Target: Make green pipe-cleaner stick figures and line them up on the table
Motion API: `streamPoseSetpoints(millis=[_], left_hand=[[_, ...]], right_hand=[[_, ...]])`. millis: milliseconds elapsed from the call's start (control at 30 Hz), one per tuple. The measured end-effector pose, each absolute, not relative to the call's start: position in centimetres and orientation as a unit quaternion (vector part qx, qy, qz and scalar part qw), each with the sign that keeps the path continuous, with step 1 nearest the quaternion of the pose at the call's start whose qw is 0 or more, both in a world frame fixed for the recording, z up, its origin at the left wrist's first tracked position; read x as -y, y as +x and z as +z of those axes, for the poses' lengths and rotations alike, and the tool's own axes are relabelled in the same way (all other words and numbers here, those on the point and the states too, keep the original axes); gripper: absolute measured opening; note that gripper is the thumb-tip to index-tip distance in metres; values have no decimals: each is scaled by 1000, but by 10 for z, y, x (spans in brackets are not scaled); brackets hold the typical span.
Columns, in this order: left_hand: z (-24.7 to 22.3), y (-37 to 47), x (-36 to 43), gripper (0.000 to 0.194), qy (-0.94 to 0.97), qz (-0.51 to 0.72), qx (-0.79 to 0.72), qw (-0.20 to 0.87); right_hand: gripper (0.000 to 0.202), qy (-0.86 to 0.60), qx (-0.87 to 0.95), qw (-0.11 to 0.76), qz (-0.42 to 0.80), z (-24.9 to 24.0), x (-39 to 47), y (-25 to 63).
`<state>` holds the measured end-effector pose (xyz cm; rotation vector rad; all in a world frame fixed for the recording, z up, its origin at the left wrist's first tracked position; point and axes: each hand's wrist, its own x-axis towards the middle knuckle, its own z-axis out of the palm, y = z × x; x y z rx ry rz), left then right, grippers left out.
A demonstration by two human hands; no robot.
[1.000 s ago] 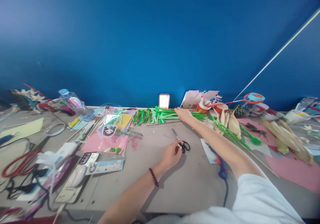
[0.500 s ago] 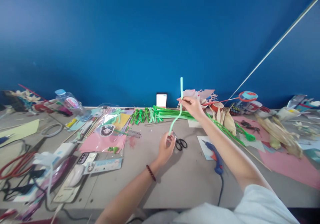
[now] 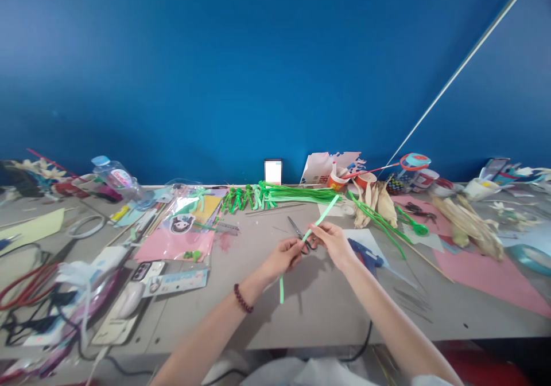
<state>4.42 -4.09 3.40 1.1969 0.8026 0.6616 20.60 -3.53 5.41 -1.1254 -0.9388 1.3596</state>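
A light green fuzzy stem (image 3: 326, 211) runs slantwise between my two hands above the middle of the table. My left hand (image 3: 287, 255) pinches it, and its lower end hangs below the fingers. Close beside, my right hand (image 3: 330, 238) grips the same stem, whose upper end points up to the right. Black scissors (image 3: 295, 225) lie behind the hands, their handles partly hidden. Behind them is a row of green stems (image 3: 301, 193), with twisted green pieces (image 3: 243, 198) at its left end.
To the right lie a blue glue gun (image 3: 365, 254), dried husks (image 3: 469, 225) and pink paper (image 3: 486, 280). Paper cups (image 3: 337, 179) and a lit phone (image 3: 272, 172) stand at the back. On the left are a plastic bottle (image 3: 118, 176), a bag (image 3: 183, 222) and cables.
My right hand has come down and toward me, close to my left hand. The stem, upright before, now slants, with an end hanging under my left hand. The view has shifted slightly.
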Motion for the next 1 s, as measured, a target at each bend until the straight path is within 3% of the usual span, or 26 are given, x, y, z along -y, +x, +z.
streamPoseSetpoints(millis=[233, 567, 833, 1000], left_hand=[[36, 21, 84, 49, 577, 313, -415, 630], [25, -5, 103, 45, 572, 269, -460, 624], [32, -23, 117, 35, 708, 180, -466, 499], [45, -39, 112, 32, 766, 102, -447, 450]], right_hand=[[28, -437, 282, 631, 576, 49, 65, 205], [25, -427, 201, 740, 479, 39, 71, 206], [30, -434, 150, 746, 483, 22, 62, 205], [30, -423, 152, 692, 565, 26, 57, 188]])
